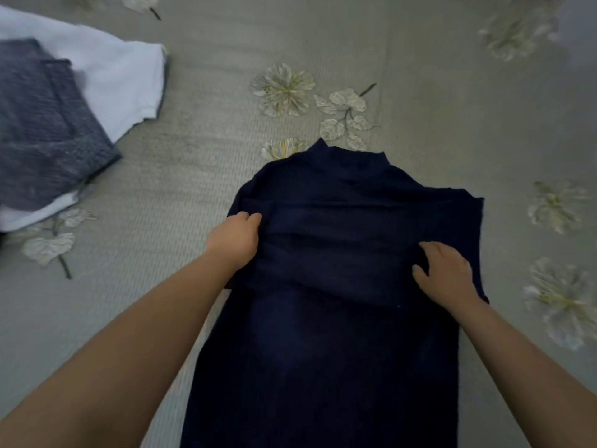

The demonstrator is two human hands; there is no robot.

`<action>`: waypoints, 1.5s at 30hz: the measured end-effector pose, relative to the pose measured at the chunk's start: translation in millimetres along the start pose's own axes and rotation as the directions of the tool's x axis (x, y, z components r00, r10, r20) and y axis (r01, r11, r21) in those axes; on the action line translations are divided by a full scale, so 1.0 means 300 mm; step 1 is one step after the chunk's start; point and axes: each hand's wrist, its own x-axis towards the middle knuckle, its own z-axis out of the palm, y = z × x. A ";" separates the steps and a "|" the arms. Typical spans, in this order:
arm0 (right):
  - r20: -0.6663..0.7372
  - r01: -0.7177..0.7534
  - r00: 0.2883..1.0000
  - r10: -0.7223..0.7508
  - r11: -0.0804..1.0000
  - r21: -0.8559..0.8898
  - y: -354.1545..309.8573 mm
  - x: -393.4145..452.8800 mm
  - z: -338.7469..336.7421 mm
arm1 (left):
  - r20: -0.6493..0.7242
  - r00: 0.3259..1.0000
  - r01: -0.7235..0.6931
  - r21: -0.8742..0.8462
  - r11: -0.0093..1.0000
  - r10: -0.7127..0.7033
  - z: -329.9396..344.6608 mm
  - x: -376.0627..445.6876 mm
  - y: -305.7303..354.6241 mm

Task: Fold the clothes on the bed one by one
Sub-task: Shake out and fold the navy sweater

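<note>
On the bed (pixel 200 163), right in front of the person, a navy top (pixel 339 334) lies flat with its collar pointing away and its hem running toward the camera and out of the bottom of the frame, so its long axis goes straight out from the body. Both sleeves look already folded across the chest, forming stacked bands of cloth between the hands. The left hand (pixel 234 239) sits at the top's left edge with fingers curled, pinching the fabric where a sleeve band meets the side. The right hand (pixel 444 273) lies on the cloth near the right edge, fingers spread and resting flat on it, not gripping. Both hands are about level with the chest, the left slightly farther from the camera, so neither is clearly nearer; the unfolded length lies behind them, toward the person. My guess is the coming move is a lengthwise fold along that axis, bringing hem and collar together, and for that the hands would have to shift to one end. Off to the far left, well apart, a grey-blue garment (pixel 45 130) rests on a white garment (pixel 122 79). No brand, label or writing is readable anywhere.
</note>
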 end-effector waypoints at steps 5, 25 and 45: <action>0.022 0.049 0.999 -0.047 0.991 -0.122 -0.016 0.035 0.001 | 0.266 0.954 -0.195 0.208 0.959 0.137 -0.044 0.054 -0.003; 0.092 0.082 0.989 -0.113 0.953 0.291 0.002 0.178 -0.135 | 0.084 0.981 -0.189 0.586 0.788 0.173 -0.252 0.233 -0.157; -0.015 -0.030 0.999 0.030 0.999 -0.044 0.120 -0.053 0.143 | 0.124 0.986 -0.141 0.270 0.952 0.111 0.203 -0.054 -0.114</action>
